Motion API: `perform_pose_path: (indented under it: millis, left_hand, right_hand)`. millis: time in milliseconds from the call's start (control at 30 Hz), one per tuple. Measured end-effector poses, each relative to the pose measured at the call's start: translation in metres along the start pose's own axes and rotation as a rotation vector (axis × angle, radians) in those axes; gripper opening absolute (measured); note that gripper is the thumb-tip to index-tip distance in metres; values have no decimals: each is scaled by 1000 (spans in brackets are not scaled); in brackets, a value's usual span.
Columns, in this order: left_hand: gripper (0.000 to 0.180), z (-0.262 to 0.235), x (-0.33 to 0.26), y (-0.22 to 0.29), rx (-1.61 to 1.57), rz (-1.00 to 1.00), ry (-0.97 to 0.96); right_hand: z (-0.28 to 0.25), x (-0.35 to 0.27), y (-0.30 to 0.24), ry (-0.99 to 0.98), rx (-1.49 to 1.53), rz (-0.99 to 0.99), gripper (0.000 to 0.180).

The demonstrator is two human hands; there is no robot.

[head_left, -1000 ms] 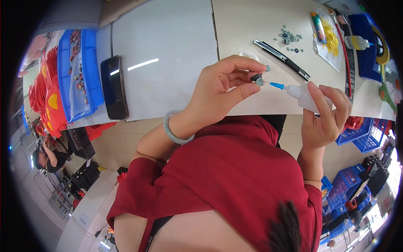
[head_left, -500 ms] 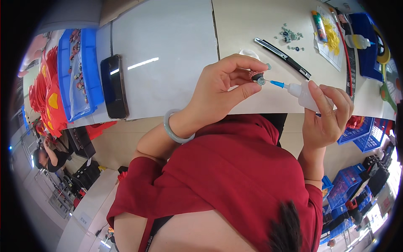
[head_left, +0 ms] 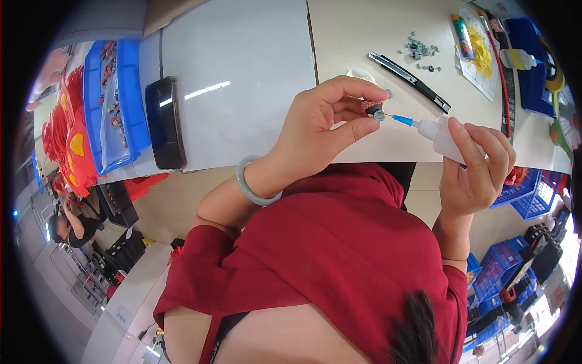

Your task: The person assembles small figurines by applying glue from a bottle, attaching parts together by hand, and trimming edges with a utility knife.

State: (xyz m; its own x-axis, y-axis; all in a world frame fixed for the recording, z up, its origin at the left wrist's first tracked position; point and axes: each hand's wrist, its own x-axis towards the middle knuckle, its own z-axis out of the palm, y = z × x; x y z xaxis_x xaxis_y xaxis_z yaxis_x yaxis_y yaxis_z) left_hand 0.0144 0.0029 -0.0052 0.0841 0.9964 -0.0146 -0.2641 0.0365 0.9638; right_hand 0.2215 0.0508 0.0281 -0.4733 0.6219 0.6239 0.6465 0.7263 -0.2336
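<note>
My left hand (head_left: 330, 118) is closed around a small figurine part (head_left: 374, 111) in pink, black and pale green, pinching it between thumb and fingers. A tiny grey-green piece (head_left: 389, 94) shows at the tip of my index finger. In my right hand (head_left: 479, 167) is a translucent squeeze bottle (head_left: 447, 136) with a blue needle tip (head_left: 402, 120), held sideways. Its thin needle points left and reaches the figurine part or ends just short of it; I cannot tell which.
Beyond my hands lie a black utility knife (head_left: 409, 82), a round white piece (head_left: 361, 75) and several tiny green parts (head_left: 419, 51). Yellow bits (head_left: 479, 54) rest on paper at right, near another needle bottle (head_left: 520, 59). Leftward are a phone (head_left: 165, 124) and a blue tray (head_left: 136, 79).
My right hand and the bottle have shifted slightly to the right. My left hand keeps its grip on the figurine part almost unmoved.
</note>
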Motion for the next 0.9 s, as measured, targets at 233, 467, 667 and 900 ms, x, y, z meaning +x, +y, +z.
perform_pose_path:
  millis: [233, 467, 667, 900]
  left_hand:
    - [32, 0, 1, -1, -4, 3, 6]
    - [32, -1, 1, -1, 9, -3, 9]
    - [32, -2, 1, -3, 21, 3, 16]
    - [29, -8, -1, -7, -50, -48, 73]
  right_hand:
    - [-1, 0, 0, -14, -3, 1, 38]
    - [-2, 0, 0, -16, 4, 4, 39]
    - [2, -1, 2, -21, 19, 16, 38]
    - [17, -17, 52, -57, 97, 520, 24]
